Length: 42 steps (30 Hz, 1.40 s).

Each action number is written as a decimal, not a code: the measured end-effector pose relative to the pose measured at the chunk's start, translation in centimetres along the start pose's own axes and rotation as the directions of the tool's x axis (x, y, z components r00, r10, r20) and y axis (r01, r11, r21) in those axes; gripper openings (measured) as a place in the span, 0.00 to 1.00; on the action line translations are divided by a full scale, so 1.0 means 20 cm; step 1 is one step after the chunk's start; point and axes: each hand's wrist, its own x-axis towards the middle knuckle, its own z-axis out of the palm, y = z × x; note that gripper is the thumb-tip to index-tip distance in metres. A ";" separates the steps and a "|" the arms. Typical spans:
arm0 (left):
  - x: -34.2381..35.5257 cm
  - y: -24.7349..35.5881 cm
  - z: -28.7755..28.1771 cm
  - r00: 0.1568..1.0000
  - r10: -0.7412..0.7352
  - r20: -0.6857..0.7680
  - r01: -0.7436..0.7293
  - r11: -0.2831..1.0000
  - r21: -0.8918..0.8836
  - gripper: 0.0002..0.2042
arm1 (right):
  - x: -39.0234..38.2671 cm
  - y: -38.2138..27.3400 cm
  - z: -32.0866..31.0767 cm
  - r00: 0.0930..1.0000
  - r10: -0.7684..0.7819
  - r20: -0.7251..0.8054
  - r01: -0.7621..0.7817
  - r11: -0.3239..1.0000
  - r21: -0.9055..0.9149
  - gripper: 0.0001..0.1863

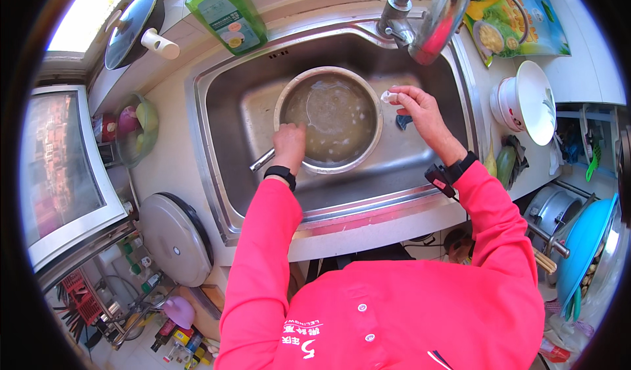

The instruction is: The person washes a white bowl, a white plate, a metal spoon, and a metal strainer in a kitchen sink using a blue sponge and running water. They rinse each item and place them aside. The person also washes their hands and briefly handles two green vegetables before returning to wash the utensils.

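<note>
A round metal pot (328, 167) sits in the stainless steel sink, full of murky brownish water (328, 117) with small pale bits in it. Its handle (261, 160) points to the lower left. My left hand (290, 145) is closed over the pot's left rim beside that handle; its fingertips are hidden. Right of the pot, above the sink floor, my right hand (420, 115) pinches a small white piece (389, 97) between thumb and fingers. What kind of piece it is cannot be made out. A small dark blue thing (403, 122) lies under that hand.
The sink rim (220, 199) surrounds the basin, with a faucet (397, 24) at the back. Green bottle (227, 15) and lidded pan (135, 31) stand back left. A bag (513, 24) and white bowls (536, 103) are at right; a grey round lid (174, 238) lies left.
</note>
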 end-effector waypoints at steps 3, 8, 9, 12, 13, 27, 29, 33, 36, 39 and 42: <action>0.07 0.07 0.06 0.973 -0.090 0.214 0.111 0.990 -0.091 0.06 | 0.00 0.01 -0.01 1.000 0.011 0.020 -0.011 1.000 -0.006 0.14; 0.12 0.15 0.09 0.827 -0.362 0.431 0.554 0.657 -0.511 0.16 | -0.01 0.03 -0.01 0.999 0.029 0.044 -0.029 0.999 -0.015 0.13; 0.11 0.15 0.06 0.827 -0.376 0.419 0.559 0.635 -0.534 0.16 | -0.01 0.03 -0.01 0.998 0.039 0.048 -0.038 0.999 -0.011 0.13; 0.07 0.12 -0.04 0.856 -0.411 0.314 0.510 0.573 -0.642 0.18 | -0.01 0.01 0.00 0.998 0.040 0.050 -0.040 0.999 0.010 0.13; 0.05 0.10 -0.08 0.838 -0.436 0.328 0.529 0.506 -0.681 0.19 | -0.01 0.00 0.00 0.998 0.046 0.052 -0.048 0.998 0.031 0.13; 0.10 0.08 -0.46 0.779 -0.441 0.445 0.343 -0.294 -0.892 0.09 | -0.05 -0.09 0.07 0.991 -0.009 0.134 0.004 0.999 0.039 0.13; 0.14 0.08 -0.48 0.782 -0.438 0.444 0.246 -0.438 -0.865 0.07 | -0.07 -0.09 0.06 0.993 0.003 0.114 -0.006 1.000 0.026 0.13; 0.24 0.06 -0.43 0.782 -0.421 0.460 0.120 -0.622 -0.774 0.09 | -0.09 -0.07 0.03 0.995 0.013 0.098 -0.017 0.999 0.043 0.13; 0.28 0.05 -0.28 0.743 -0.403 0.535 0.125 -0.701 -0.702 0.14 | -0.11 -0.05 0.00 0.995 0.031 0.097 -0.035 0.999 0.033 0.13; 0.29 0.06 -0.08 0.688 -0.384 0.615 0.134 -0.767 -0.628 0.17 | -0.12 -0.03 -0.02 0.994 0.051 0.093 -0.054 0.998 0.036 0.13; 0.28 0.10 0.10 0.635 -0.412 0.654 0.126 -0.780 -0.613 0.15 | -0.13 -0.01 -0.03 0.995 0.072 0.073 -0.076 0.996 0.054 0.13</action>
